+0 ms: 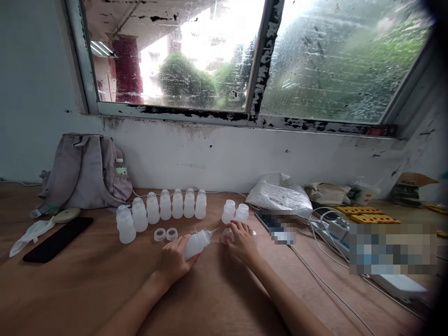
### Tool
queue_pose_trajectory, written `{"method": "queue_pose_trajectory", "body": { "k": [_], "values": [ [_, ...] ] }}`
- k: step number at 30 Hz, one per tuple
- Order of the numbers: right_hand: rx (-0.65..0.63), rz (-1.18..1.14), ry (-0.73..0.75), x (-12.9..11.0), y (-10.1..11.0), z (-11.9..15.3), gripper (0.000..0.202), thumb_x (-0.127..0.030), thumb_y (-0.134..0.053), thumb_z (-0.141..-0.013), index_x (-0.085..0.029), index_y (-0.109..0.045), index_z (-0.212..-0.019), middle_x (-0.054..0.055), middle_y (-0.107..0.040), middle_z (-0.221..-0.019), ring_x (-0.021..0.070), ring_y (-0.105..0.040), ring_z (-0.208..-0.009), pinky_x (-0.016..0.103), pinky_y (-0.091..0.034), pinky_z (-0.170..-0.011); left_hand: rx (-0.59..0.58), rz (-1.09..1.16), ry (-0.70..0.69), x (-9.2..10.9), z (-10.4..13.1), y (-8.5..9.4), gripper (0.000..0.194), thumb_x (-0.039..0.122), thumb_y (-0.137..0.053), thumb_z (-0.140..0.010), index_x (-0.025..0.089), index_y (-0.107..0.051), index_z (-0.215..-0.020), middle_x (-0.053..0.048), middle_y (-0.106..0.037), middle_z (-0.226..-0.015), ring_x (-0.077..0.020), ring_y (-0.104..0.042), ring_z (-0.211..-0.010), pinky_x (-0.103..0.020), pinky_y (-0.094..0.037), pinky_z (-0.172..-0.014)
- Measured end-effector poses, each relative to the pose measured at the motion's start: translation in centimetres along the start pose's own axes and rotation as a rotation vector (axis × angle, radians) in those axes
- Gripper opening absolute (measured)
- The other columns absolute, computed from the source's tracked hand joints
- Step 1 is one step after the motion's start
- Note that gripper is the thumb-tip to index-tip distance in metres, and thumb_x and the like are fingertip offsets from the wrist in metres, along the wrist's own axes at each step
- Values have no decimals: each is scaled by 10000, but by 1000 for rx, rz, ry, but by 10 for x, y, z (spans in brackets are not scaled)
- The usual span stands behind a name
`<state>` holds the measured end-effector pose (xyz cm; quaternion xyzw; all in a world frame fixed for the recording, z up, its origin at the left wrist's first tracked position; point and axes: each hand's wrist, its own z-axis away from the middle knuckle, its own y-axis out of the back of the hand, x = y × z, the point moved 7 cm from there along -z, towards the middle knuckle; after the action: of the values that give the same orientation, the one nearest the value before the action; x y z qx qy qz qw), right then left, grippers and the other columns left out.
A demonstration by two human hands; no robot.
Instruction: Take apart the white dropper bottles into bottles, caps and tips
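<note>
My left hand (pixel 175 259) is wrapped round a translucent white baby bottle (pixel 194 245), tilted to the right with a clear nipple on its top. My right hand (pixel 243 240) is closed at the fingertips on a clear domed cap (pixel 227 235) at the table surface. Just behind that hand stand an open-necked bottle (pixel 229 212) and a second uncapped bottle (pixel 241 213). Part of a white item (pixel 254 236) shows beside the right hand, mostly hidden. Left of the held bottle lie two white collar rings (pixel 160 234). Several capped bottles (pixel 153 208) stand in a curved row behind them.
A grey backpack (pixel 84 172), a black phone (pixel 59 239) and a white strap-like item (pixel 31 235) are at the left. To the right lie a silver bag (pixel 280 196), another phone (pixel 269 224), cables and a power strip (pixel 395 284). A wall with a window stands behind the table.
</note>
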<state>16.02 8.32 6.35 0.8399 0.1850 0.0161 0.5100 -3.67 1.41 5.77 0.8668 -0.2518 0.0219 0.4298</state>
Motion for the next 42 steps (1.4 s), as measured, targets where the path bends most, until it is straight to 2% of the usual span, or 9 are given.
{"method": "queue_pose_trajectory", "body": {
  "k": [6,10,15,19,25,32,34,38,42],
  "values": [
    [55,-19,-24,0,6,0,251,-205,-483,-669,-202,-536,-914,80,-543,-1006,264,-404,-1000,391,-256,-857,-52,14,44,-1,0,-3,400,465,-457,-740,189,-497,-1027,-70,-622,-887,-213,-590,-792,-297,-456,-665],
    [149,-274,38,-16,16,6,231,-256,-416,-770,-167,-508,-962,84,-549,-892,213,-477,-853,328,-337,-762,-33,24,31,-1,0,-2,404,454,-473,-733,182,-497,-1030,-77,-615,-883,-217,-586,-792,-303,-458,-681],
    [-18,-722,13,-50,6,22,274,-395,-419,-809,-179,-510,-951,1,-500,-639,141,-472,-584,249,-363,-564,-57,62,-40,9,0,0,393,440,-448,-757,174,-487,-1043,-87,-604,-898,-211,-580,-809,-292,-463,-676],
    [-45,-961,-89,-65,-3,31,238,-421,-462,-785,-192,-522,-806,-9,-523,-650,125,-475,-584,228,-360,-539,-80,125,-71,18,1,0,408,426,-465,-745,162,-487,-1056,-96,-602,-929,-218,-572,-837,-308,-459,-714],
    [152,-979,-196,-54,-1,33,341,-428,-522,-732,-198,-367,-533,-47,-367,-497,95,-348,-477,220,-287,-458,-292,526,218,27,4,-15,339,409,-558,-677,187,-564,-933,-16,-629,-770,-164,-579,-672,-230,-443,-584],
    [115,-1081,-277,-50,-8,34,357,-451,-539,-710,-199,-358,-534,-45,-343,-508,91,-326,-470,222,-290,-430,-415,818,367,27,4,-25,233,328,-640,-590,119,-589,-681,5,-567,-623,-127,-489,-588,-204,-355,-514],
    [112,-1119,-266,-53,-6,35,362,-451,-541,-710,-197,-357,-531,-43,-347,-509,89,-333,-471,220,-299,-429,-507,967,442,27,9,-30,258,353,-628,-599,112,-576,-675,4,-538,-589,-113,-472,-540,-204,-332,-477],
    [-29,-1303,-200,-66,-1,35,324,-457,-470,-761,-192,-390,-593,-45,-383,-504,75,-362,-404,208,-287,-367,-853,1475,693,43,31,-40,415,472,-443,-702,104,-566,-850,-14,-503,-603,-89,-457,-420,-183,-215,-351],
    [-194,-1412,-78,-75,5,31,247,-433,-440,-789,-195,-470,-846,-45,-450,-568,64,-392,-385,196,-296,-362,-926,1697,782,44,36,-40,502,518,-345,-724,102,-545,-920,-12,-468,-595,-81,-444,-396,-177,-155,-337]
  ]
}}
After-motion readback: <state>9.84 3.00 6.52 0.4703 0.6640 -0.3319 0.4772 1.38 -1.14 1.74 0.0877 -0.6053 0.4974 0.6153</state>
